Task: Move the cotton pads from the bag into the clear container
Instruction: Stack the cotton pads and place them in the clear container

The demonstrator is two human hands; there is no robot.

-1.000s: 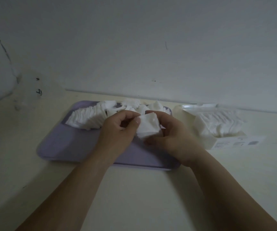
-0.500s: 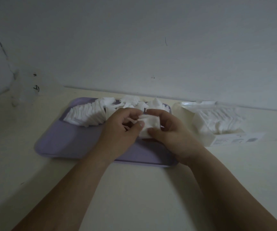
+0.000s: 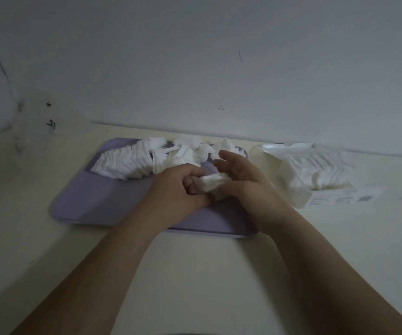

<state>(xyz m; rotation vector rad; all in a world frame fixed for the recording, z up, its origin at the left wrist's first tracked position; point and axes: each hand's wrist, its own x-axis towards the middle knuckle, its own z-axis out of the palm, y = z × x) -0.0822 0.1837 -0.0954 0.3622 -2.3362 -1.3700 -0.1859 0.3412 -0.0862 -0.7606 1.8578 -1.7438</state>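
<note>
One tray [image 3: 113,201] lies on the table [image 3: 195,274], its far edge close to the wall [image 3: 195,68]. Its near half is bare, and open table spreads in front. One bag [image 3: 267,165] sits just beside the tray's right edge, still holding pads [image 3: 316,170]. One clear container [image 3: 34,122] stands far left by the wall, well apart from the tray. A fanned row [image 3: 127,163] and a loose heap [image 3: 190,148] of pads, too many to count, fill the tray's far side. Above the tray, the left hand [image 3: 180,187] pinches one small stack [image 3: 211,184]. The right hand [image 3: 241,175], wrapped round the stack half a second ago, now has its fingers lifted and spread, the stack against its palm.
</note>
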